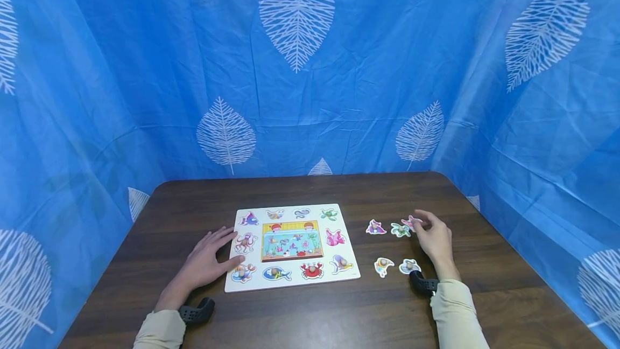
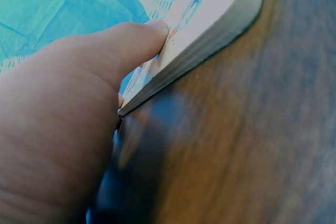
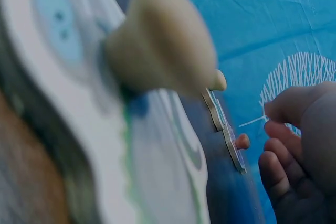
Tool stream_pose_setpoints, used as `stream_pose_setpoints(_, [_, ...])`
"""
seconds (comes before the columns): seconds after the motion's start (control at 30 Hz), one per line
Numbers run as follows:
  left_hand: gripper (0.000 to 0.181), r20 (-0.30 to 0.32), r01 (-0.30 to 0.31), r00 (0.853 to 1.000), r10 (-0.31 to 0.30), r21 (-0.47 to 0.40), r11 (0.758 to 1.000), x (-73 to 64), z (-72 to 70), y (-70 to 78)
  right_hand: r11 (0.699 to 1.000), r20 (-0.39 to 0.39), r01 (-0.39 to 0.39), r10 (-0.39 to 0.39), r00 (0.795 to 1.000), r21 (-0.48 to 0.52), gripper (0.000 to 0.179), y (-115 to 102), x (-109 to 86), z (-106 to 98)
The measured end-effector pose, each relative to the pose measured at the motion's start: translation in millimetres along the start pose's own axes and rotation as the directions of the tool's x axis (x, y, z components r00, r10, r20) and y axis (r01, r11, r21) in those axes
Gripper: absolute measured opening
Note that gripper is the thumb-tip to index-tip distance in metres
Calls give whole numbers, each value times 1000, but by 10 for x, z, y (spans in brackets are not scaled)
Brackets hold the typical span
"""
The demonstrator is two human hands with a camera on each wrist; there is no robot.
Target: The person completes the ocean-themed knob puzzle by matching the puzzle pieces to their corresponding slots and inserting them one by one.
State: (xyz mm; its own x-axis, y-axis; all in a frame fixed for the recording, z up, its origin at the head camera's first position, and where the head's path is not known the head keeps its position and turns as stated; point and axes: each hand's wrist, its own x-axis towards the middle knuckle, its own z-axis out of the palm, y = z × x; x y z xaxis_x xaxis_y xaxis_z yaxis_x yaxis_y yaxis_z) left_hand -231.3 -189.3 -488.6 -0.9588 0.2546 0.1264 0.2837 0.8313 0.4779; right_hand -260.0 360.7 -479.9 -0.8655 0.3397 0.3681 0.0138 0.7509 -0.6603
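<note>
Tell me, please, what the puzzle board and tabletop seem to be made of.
Puzzle board: probably wood or fibreboard, its face printed, its edge plain and unpainted. Tabletop: possibly wood or laminate, faintly glossy, judging by streaky brown grain and soft reflections.

With the wooden puzzle board (image 1: 296,276) as my clock centre, I have bare tabletop (image 1: 310,319) at 6 and a narrower strip at 12, bounded by the leaf-print curtain (image 1: 295,144). At 9 the left hand (image 1: 205,260) blocks the board's edge. At 3 a lane parts the turtle piece (image 1: 400,230) from the yellow fish piece (image 1: 383,266); farther out, the right hand (image 1: 434,237) obstructs me. Upright knobs (image 3: 163,40) hinder low passes there.
</note>
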Motion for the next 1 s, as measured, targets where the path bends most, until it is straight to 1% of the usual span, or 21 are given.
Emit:
stream_pose_setpoints(0.17, [76, -3, -5, 1000, 5, -1, 1000, -2, 2, -2, 1000, 33, -1, 2, 999, -31, 32, 42, 1, -3])
stream_pose_setpoints(0.33, [76, -4, -2, 1000, 2, 7, 1000, 7, 13, -3, 997, 74, -15, 20, 997, -70, 34, 100, 4, 14])
stream_pose_setpoints(0.53, [76, -1, 6, 1000, -6, 15, 1000, 20, 13, -2, 997, 101, -18, 25, 995, -73, 33, 140, 4, 25])
stream_pose_setpoints(0.63, [77, -1, 8, 1000, -8, 17, 1000, 26, 10, -5, 997, 110, -12, 20, 994, -73, 32, 141, 6, 24])
stream_pose_setpoints(0.83, [78, 0, 8, 1000, -8, 13, 1000, 19, 11, -10, 994, 129, 29, -16, 992, -103, 30, 122, 11, 22])
stream_pose_setpoints(1.0, [77, -5, 4, 1000, -4, 16, 1000, 9, 19, -15, 992, 149, 38, -20, 989, -118, 27, 114, 3, 19])
